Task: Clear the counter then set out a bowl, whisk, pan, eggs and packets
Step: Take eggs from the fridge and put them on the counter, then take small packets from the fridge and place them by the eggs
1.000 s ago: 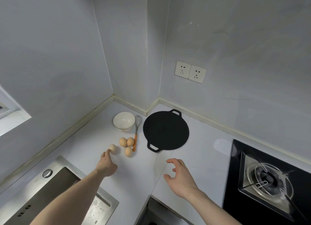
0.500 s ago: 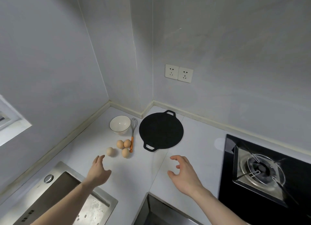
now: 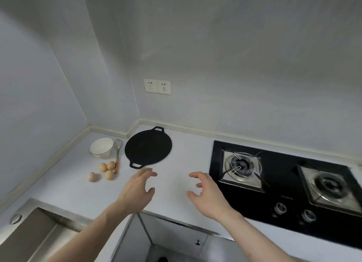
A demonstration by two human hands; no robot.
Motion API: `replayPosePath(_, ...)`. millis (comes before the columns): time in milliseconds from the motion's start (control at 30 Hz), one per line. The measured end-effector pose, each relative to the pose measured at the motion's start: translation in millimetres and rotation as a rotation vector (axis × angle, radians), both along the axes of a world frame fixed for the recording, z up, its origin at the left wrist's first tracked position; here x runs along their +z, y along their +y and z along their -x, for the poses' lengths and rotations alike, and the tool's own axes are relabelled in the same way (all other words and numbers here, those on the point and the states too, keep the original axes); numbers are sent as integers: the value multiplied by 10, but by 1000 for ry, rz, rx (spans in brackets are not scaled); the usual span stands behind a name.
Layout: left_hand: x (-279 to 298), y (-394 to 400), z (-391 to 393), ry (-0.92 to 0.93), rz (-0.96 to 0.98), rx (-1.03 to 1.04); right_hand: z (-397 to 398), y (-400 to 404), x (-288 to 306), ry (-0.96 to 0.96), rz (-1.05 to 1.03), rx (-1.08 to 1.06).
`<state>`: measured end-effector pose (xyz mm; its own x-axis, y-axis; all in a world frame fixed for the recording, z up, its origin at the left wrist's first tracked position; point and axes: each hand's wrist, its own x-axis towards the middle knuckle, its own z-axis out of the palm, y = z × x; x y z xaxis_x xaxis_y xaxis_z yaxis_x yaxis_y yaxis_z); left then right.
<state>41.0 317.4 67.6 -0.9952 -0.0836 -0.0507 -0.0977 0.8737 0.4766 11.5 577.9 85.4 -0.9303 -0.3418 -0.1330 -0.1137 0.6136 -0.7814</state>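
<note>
A white bowl (image 3: 101, 147) stands in the counter's back corner. Beside it lies a whisk (image 3: 117, 154) with an orange handle. To its right a flat black pan (image 3: 148, 147) with two loop handles rests on the white counter (image 3: 176, 154). Several brown eggs (image 3: 106, 168) lie in front of the bowl, one egg (image 3: 91, 176) a little apart on the left. My left hand (image 3: 137, 193) hovers over the counter just in front of the pan, fingers spread and holding nothing. My right hand (image 3: 207, 195) hovers beside it, fingers loosely curled, empty. No packets are in view.
A black gas hob (image 3: 284, 183) with two burners fills the counter's right side, close to my right hand. A steel sink (image 3: 29, 236) sits at the lower left. Two wall sockets (image 3: 157, 86) are above the pan. The counter's front edge runs just under my wrists.
My left hand drew back from the single egg and swung right, in front of the pan. The view turned right, bringing the whole hob in. My right hand stayed roughly in place.
</note>
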Motion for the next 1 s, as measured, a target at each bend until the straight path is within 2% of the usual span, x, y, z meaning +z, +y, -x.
replayPosePath(267, 358, 2119, -57, 126, -94, -441, -760, 1741, 161, 47, 50, -293)
replayPosePath(633, 637, 4709, 177, 155, -15, -974, -1472, 3900, 308, 108, 82, -801)
replayPosePath(800, 745, 5779, 285, 161, -38, -1183, -1729, 4680, 422, 125, 40, -974)
replayPosePath(1000, 953, 7442, 168, 170, -82, -1468, -2224, 5780, 616, 176, -34, -1255)
